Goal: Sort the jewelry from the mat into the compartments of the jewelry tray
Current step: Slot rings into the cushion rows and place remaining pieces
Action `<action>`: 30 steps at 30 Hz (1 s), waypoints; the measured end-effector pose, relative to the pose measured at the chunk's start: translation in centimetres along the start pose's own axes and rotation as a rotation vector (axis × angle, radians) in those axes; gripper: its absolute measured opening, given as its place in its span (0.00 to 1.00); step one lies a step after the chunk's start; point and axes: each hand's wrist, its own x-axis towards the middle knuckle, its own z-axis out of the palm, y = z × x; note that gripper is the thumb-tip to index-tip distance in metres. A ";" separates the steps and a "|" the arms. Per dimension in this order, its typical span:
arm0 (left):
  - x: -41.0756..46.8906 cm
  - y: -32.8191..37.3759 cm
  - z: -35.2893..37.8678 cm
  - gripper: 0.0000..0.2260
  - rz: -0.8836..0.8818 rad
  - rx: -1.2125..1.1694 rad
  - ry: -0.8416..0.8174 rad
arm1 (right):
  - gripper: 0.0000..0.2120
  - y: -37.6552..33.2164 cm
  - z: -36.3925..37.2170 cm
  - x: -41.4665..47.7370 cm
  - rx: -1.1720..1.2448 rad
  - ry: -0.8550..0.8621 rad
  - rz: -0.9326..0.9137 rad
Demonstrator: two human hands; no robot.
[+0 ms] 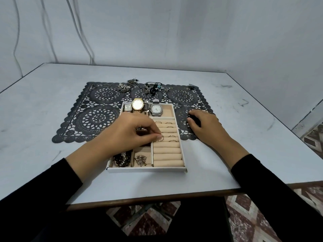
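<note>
Over the left end of the ring rolls, w/ the jewelry tray straddling the near edge of the mat, the left hand pinches a thin ring btwn thumb and forefinger, right at a groove approx. halfway down the stack. Rolls run left-right, so the grooves do too. The ring looks upright and roughly in line w/ its groove, so the coming move is prob. a short push straight down, no turning. Left hand is plainly the nearer one. The right hand rests on the mat near the tray's right wall, fingers loosely curled, nothing seen in its grip. Other rings sit in grooves to the right of the pinched one and further back, so that side looks tight. Watches fill the tray's far compartment; beads and a chain piece lie in the near-left ones. Unsorted jewelry lies along the mat's far edge, beyond the tray and well apart from both hands. Surface: pale scuffed table; plain wall behind w/ cables hanging; patterned floor tiles below.
</note>
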 end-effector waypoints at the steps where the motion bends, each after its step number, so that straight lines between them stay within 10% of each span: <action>1: 0.0 0.0 0.1 0.06 0.013 0.007 -0.009 | 0.15 0.0 0.0 0.0 0.001 0.001 0.004; 30: 0.6 0.0 -0.5 0.06 -0.008 0.024 -0.146 | 0.12 -0.3 -0.3 -0.3 0.045 0.007 -0.022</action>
